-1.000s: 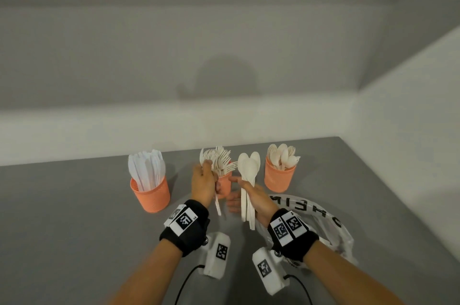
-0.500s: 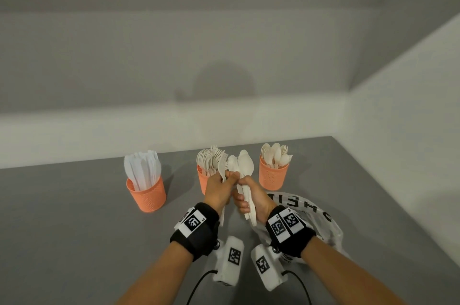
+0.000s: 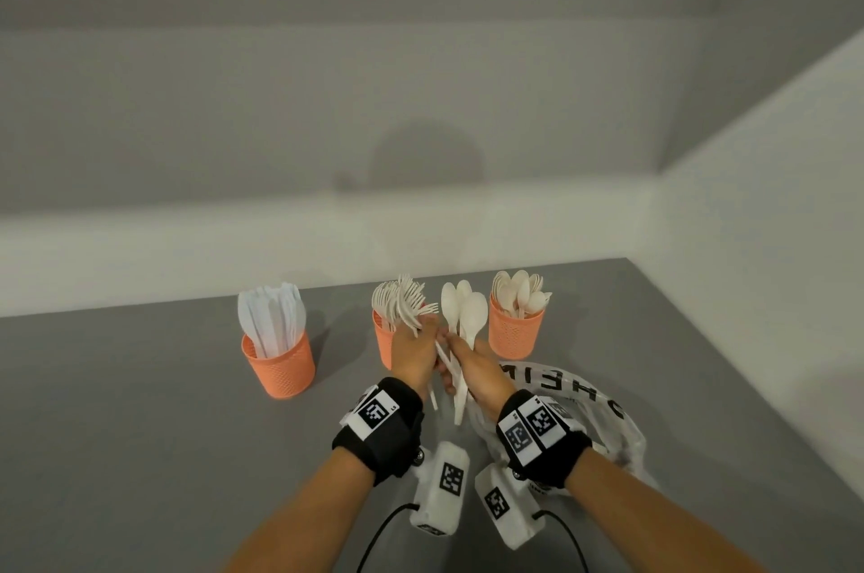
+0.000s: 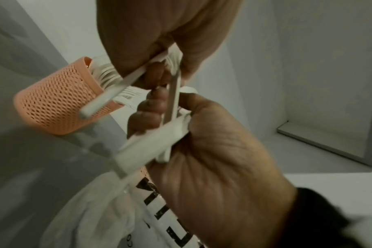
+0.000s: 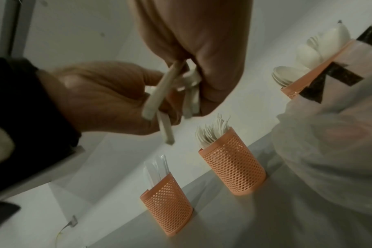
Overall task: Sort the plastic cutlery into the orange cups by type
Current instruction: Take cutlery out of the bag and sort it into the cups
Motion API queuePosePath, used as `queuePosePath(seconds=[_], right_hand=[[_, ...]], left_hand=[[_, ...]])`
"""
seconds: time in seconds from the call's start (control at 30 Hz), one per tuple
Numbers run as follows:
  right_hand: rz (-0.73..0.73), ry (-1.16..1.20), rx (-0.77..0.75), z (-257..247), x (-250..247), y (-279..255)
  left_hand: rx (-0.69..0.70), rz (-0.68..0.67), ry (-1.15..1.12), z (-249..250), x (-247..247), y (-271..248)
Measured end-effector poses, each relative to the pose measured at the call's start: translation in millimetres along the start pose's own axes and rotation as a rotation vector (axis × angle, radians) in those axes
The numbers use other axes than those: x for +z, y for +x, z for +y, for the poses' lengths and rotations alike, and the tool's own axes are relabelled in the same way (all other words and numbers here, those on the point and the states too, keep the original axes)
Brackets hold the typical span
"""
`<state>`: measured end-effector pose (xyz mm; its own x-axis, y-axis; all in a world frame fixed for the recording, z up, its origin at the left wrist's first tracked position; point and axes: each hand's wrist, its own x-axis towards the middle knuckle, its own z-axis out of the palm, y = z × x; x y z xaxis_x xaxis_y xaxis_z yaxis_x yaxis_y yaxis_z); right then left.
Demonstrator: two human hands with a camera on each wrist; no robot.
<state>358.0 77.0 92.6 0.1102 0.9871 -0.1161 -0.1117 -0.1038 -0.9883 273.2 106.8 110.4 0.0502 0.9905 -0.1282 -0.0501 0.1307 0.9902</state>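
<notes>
Three orange mesh cups stand in a row: the knife cup [image 3: 278,364] at left, the fork cup [image 3: 384,341] in the middle, the spoon cup [image 3: 514,334] at right. My left hand [image 3: 411,353] pinches white fork handles [image 4: 110,94] just in front of the fork cup, hiding part of it. My right hand [image 3: 477,369] grips a bundle of white spoons [image 3: 467,315], bowls up, between the fork and spoon cups. The two hands touch, with the handles crossed between them. From the right wrist, the fork cup [image 5: 234,164] and knife cup [image 5: 168,204] show below the hands.
A crumpled clear plastic bag [image 3: 584,409] with black letters lies on the grey table [image 3: 140,432] under my right wrist. White walls close in behind the cups and along the right side. White camera modules [image 3: 444,488] with cables hang under both wrists.
A second ago my hands were apart, the left at the fork cup. They have come together in front of it, and the spoon bundle has shifted slightly left.
</notes>
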Motion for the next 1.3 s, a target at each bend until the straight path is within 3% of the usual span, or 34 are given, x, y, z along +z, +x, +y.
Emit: queuePosePath(seconds=[0.07, 0.13, 0.23, 0.33, 0.4, 0.5, 0.6, 0.7, 0.87, 1.03, 1.1, 1.2, 1.3], right_hand=[[-0.019, 0.019, 0.01, -3.4, -2.6, -1.4], [-0.063, 0.068, 0.056, -4.8, -6.2, -1.8], [-0.171, 0.143, 0.132, -3.9, -12.6, -1.0], [-0.298, 0.112, 0.167, -8.0, -15.0, -3.4], [-0.324, 0.065, 0.184, -11.9, -12.7, -6.1], [-0.206, -0.168, 0.178, -13.2, -7.4, -3.8], [-0.059, -0.48, 0.074, -7.8, -3.4, 6.4], [-0.002, -0.583, -0.012, -1.6, 0.3, 13.9], [-0.061, -0.345, -0.092, -25.1, -3.5, 13.5], [-0.105, -0.078, -0.042, -55.5, -17.0, 25.1], [0.019, 0.0, -0.035, -63.9, -27.4, 33.0], [0.281, 0.201, -0.091, -82.5, -51.5, 45.7], [0.413, 0.272, -0.148, -94.3, -77.4, 57.2]], left_hand=[[-0.024, 0.109, -0.074, 2.6, -5.4, 6.2], [-0.001, 0.132, -0.157, 9.0, -12.6, 9.5], [0.041, 0.005, -0.097, 15.8, -23.8, 13.3], [0.027, -0.197, 0.061, 17.7, -31.4, 17.8], [0.017, -0.258, 0.115, 20.4, -30.7, 16.2], [0.068, -0.223, 0.161, 21.7, -23.8, 9.8], [0.193, -0.176, 0.291, 17.3, -13.8, 6.3], [0.282, -0.109, 0.463, 14.7, -11.5, 9.7], [0.416, -0.067, 0.527, 29.5, -15.7, 18.4], [0.383, -0.179, 0.308, 54.8, -7.9, 29.2], [0.311, -0.131, 0.21, 63.8, -10.3, 34.9], [0.208, 0.064, 0.021, 68.5, -22.8, 51.4], [0.224, 0.237, -0.192, 65.7, -34.7, 70.9]])
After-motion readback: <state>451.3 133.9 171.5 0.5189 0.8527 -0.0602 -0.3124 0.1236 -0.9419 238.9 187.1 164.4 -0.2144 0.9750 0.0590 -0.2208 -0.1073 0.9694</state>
